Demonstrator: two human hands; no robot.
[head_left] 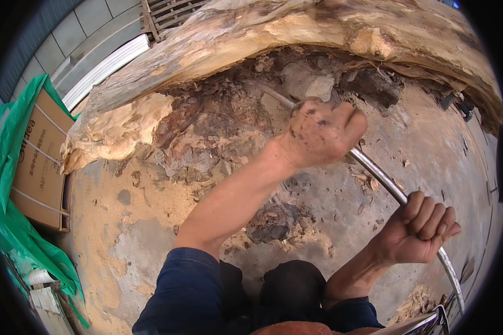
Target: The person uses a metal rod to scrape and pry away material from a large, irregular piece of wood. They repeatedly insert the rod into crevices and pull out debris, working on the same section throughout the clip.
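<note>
A long metal bar slants from the lower right up toward a large log. My left hand is wrapped round its upper part, with dark smudges on the back of the hand. Lower down, my right hand grips the same bar, fingers curled over it. The bar's far end goes in among the dark, crumbly rotten wood under the log, where its tip is hard to make out. Pale stripped wood shows along the log's upper side. A grey stone-like lump sits just beyond my left hand.
At the left stands a cardboard box with white straps, partly covered by a green tarp. Sawdust and wood chips lie over the concrete floor. A dark wood chunk rests before my knees. A wooden pallet stands behind the log.
</note>
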